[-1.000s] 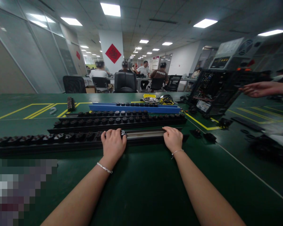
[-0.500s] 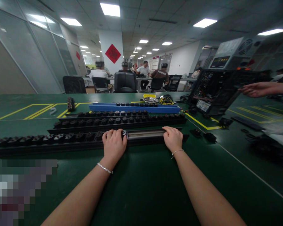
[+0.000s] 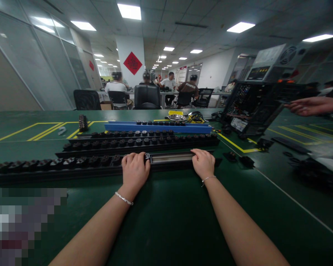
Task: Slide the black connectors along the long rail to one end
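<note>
A long black rail (image 3: 58,170) lies across the green table (image 3: 166,214) in front of me, its left half lined with several small black sockets. My left hand (image 3: 135,170) rests curled on the rail at the end of that socket row, fingers over the last socket (image 3: 147,156). My right hand (image 3: 203,163) grips the rail further right, fingers bent over its top. Between the hands the rail's bare metal channel (image 3: 170,157) shows.
Two more black socket rails (image 3: 138,143) and a blue rail (image 3: 158,127) lie behind. An open computer case (image 3: 249,109) stands at the right, with another person's hand (image 3: 308,106) beside it. Small black parts (image 3: 246,160) lie right of the rails. People sit at far desks.
My left hand has slid slightly right along the rail. The other person's hand at the right has shifted a little. My right hand has stayed put.
</note>
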A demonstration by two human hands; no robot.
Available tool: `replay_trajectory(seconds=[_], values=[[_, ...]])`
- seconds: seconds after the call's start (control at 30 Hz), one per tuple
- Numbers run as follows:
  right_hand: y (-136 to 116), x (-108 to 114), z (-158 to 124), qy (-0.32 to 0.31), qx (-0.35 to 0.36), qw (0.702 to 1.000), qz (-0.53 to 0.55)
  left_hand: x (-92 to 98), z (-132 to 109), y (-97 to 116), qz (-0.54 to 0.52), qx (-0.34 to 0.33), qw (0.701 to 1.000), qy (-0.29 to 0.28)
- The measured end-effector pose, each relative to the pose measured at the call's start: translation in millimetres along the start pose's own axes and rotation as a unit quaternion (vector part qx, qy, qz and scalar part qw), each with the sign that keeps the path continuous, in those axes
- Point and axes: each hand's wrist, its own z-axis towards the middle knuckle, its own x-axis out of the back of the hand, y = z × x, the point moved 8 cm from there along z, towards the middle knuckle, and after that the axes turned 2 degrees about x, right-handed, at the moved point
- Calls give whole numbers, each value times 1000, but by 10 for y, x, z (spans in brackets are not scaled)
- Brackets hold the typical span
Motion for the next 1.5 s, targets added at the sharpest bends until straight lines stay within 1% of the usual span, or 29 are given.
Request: replay_trajectory(seconds=[0.4,0.57,0.9,1.5], values=[[16,-19,10,1,4,1000,-17,5,4,26,-9,-6,1000,-9],[15,-15,7,4,5,1000,-7,-7,3,31,-6,-8,1000,-16],[17,-18,6,0,2,1000,-9,-24,-7,38,-17,-19,1000,-10],[18,-20,0,0,1,1000,-8,-44,-18,104,-11,-39,999,-17]])
